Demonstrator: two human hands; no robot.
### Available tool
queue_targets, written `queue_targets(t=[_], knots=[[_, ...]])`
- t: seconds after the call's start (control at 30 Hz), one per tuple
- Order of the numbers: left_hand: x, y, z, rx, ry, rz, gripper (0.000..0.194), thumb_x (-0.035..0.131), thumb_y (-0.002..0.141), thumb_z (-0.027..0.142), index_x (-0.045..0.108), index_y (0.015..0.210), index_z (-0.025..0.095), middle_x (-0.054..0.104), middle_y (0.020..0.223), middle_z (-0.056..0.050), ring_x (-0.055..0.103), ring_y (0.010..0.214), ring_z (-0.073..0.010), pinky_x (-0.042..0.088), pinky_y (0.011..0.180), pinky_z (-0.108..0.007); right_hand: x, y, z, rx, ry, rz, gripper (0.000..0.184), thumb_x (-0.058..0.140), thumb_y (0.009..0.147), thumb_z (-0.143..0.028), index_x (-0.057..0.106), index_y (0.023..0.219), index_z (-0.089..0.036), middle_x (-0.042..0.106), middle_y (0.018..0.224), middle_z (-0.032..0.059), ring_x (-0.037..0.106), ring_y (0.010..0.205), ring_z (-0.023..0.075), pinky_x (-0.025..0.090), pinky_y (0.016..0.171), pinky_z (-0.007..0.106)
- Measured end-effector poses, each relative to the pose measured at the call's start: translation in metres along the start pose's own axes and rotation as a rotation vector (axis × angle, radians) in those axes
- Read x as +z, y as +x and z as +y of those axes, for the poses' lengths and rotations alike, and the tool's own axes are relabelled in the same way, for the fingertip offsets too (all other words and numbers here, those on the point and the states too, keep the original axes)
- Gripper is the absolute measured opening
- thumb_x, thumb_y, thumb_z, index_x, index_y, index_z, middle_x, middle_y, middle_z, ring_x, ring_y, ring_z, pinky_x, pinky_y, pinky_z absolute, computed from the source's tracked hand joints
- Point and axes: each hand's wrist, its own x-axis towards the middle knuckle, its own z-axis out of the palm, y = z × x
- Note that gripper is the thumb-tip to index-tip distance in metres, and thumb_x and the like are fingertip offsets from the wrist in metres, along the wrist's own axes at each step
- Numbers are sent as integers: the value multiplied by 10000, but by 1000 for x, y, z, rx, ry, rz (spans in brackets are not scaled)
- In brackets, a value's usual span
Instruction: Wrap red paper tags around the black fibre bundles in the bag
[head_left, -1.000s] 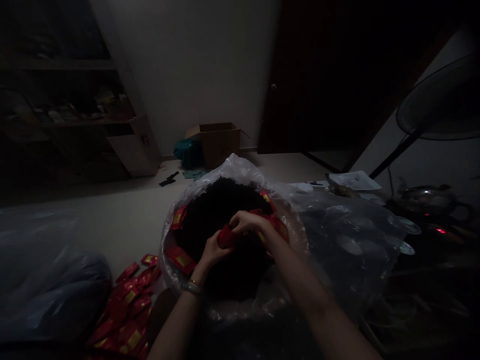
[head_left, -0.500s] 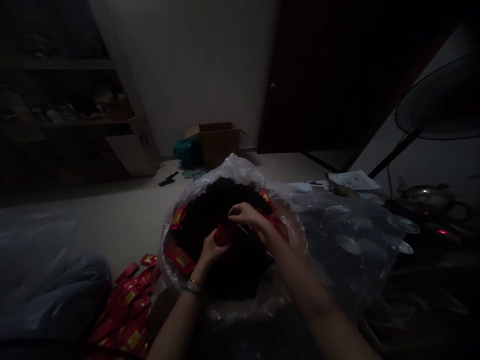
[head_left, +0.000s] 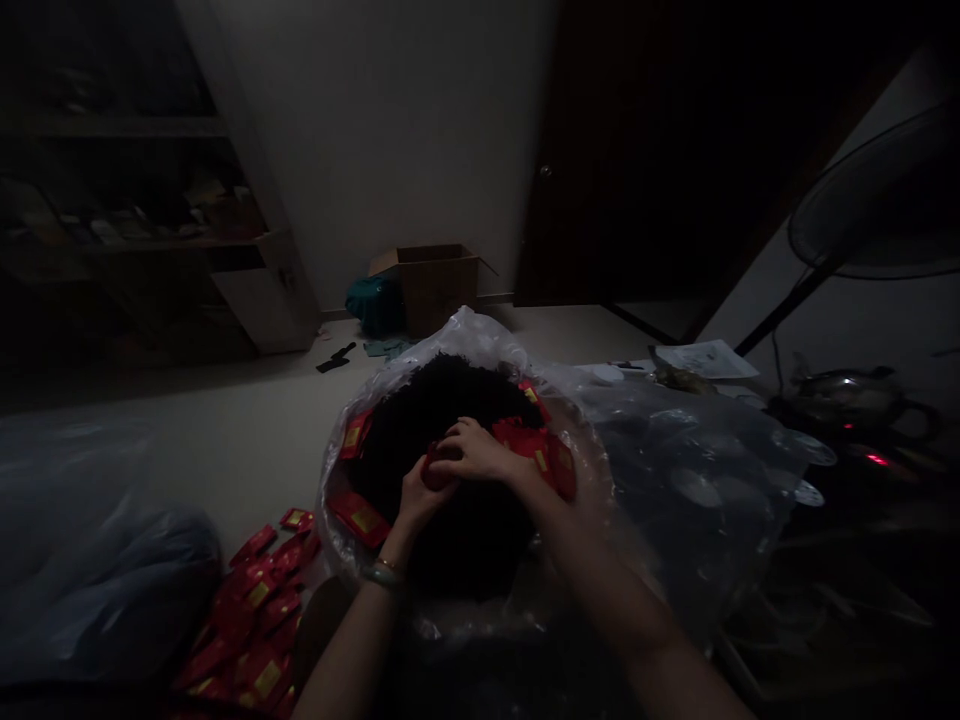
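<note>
My left hand (head_left: 418, 497) is closed round a small red packet (head_left: 433, 468), holding it over a heap of dark, loose, leaf-like material (head_left: 454, 385). My right hand (head_left: 480, 450) lies across the packet's top with its fingers bent onto it, hiding much of it. The heap fills a wide round container lined with a clear plastic bag (head_left: 472, 330). Along the heap's left edge rest red packets with yellow labels (head_left: 361, 518), and several more red packets (head_left: 525, 440) lie at its right edge. The room is dim, so the packet's opening cannot be made out.
Many red packets (head_left: 255, 610) are piled on the lower left, beside a plastic-covered bundle (head_left: 112, 580). Clear plastic sheeting (head_left: 690, 470) spreads to the right, near a kettle (head_left: 851, 395) and a standing fan (head_left: 885, 200). A cardboard box (head_left: 439, 285) stands by the wall.
My right hand first lifted off the packet's mouth with fingers pinched, then came down and left over it. My left hand with the packet shifted slightly left.
</note>
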Motion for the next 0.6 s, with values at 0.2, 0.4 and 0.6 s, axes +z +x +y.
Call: queue_targets(t=[0.2, 0.4, 0.6], knots=[[0, -1, 4, 4, 2, -22, 482, 742, 591, 345, 613, 1008, 141, 691, 866, -48, 633, 769, -201, 493, 687, -275, -5, -1, -6, -36, 12, -114, 207, 677, 751, -350, 734, 886, -203, 619, 988, 69, 532, 983, 212, 419, 860, 289], [2, 0, -4, 15, -23, -24, 538, 738, 584, 351, 604, 1056, 129, 695, 941, -65, 636, 847, -215, 498, 756, -297, 1, -3, -1, 39, -68, -85, 397, 728, 684, -406, 693, 1035, -224, 601, 1079, 90, 506, 1053, 249, 416, 877, 338], [1, -1, -1, -8, -26, -36, 482, 752, 561, 339, 636, 979, 128, 700, 862, -55, 633, 776, -205, 494, 700, -282, 6, 0, 2, -65, 95, -166, 161, 668, 744, -308, 735, 839, -197, 653, 971, 54, 587, 927, 189, 438, 807, 258]])
